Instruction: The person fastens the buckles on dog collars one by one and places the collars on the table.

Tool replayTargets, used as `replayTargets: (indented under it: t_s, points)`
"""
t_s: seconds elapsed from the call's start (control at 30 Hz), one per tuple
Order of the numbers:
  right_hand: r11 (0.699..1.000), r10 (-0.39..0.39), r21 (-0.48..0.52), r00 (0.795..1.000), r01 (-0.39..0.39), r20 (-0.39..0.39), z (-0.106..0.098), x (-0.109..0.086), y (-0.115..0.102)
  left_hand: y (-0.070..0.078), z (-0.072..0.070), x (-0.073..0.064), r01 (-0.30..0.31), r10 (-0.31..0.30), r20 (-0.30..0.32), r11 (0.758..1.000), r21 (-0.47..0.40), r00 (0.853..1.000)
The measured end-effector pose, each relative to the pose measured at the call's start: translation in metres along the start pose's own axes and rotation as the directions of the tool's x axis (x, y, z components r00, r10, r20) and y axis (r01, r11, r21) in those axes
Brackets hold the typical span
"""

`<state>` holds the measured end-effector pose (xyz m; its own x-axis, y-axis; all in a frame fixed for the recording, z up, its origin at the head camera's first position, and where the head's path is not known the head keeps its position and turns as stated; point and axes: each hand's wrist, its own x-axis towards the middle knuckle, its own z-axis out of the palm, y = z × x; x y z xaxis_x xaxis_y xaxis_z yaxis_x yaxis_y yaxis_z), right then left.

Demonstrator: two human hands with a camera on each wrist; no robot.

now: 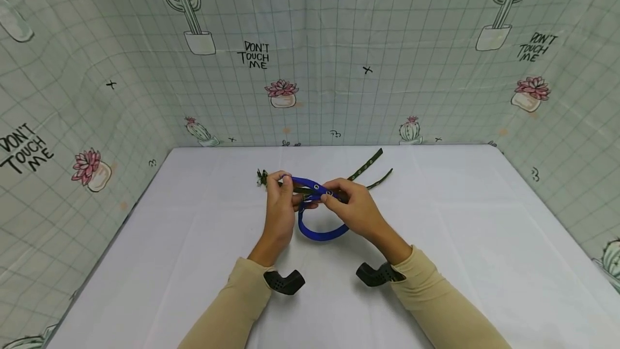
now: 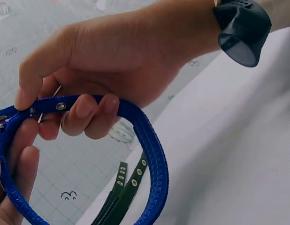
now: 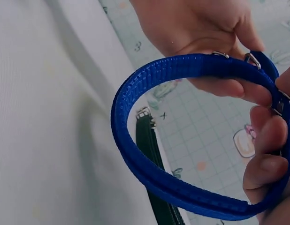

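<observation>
Both hands hold a blue buckled collar (image 1: 322, 236), bent into a loop, above the table. My left hand (image 1: 280, 209) grips it at the buckle end; metal buckle and ring parts (image 3: 253, 61) show by those fingers in the right wrist view. My right hand (image 1: 357, 208) pinches the eyelet-punched strap (image 2: 60, 106) between thumb and fingers. In the left wrist view, the strap overlaps the buckle area near my left fingers (image 2: 26, 178). The padded lower part of the loop hangs down between the hands.
Dark green straps (image 1: 365, 166) with eyelets lie on the white table (image 1: 203, 263) behind the hands, their buckle end (image 1: 262, 178) to the left. A patterned cloth (image 1: 329, 42) stands behind the table and along its sides. Black mounts (image 1: 286, 283) sit on both wrists.
</observation>
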<state>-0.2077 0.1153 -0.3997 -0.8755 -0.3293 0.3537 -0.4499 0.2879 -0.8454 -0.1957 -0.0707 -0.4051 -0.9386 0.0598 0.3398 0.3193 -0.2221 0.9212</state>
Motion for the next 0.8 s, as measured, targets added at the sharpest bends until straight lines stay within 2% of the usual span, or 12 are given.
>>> replayTargets:
  t_s: [0.17,0.27,0.4,0.47,0.63,0.7,0.8]
  points:
    - [1.000,-0.006,-0.010,1.000,0.006,-0.012,-0.0024,0.0001,0.0014,0.0001,-0.0002,-0.0006,0.018,-0.016,-0.052,0.999,0.034,0.999]
    - [1.000,0.001,-0.006,1.000,-0.002,-0.031,-0.0032,-0.0004,0.0011,-0.0004,-0.0005,-0.0007,0.021,-0.019,-0.051,0.999,0.046,0.999]
    - [0.999,0.024,0.030,0.997,-0.022,-0.067,-0.0029,-0.0007,-0.0001,-0.0022,-0.0010,0.0009,0.022,-0.022,0.011,1.000,0.000,1.000]
    - [0.997,0.035,0.065,0.996,-0.029,-0.088,-0.0024,-0.0007,-0.0003,-0.0033,-0.0007,0.0011,0.034,-0.035,0.052,0.999,0.012,0.998]
    - [0.987,0.048,0.161,0.986,-0.021,-0.160,-0.0018,0.0000,0.0003,-0.0058,0.0033,-0.0015,0.051,-0.082,0.160,0.981,0.186,0.984]
    - [0.981,0.064,0.190,0.980,-0.028,-0.186,-0.0021,0.0003,0.0009,-0.0067,0.0054,-0.0026,0.045,-0.087,0.172,0.972,0.232,0.981]
    - [0.977,0.078,0.212,0.974,-0.032,-0.211,-0.0023,0.0006,0.0019,-0.0084,0.0074,-0.0033,0.038,-0.075,0.149,0.970,0.239,0.986]
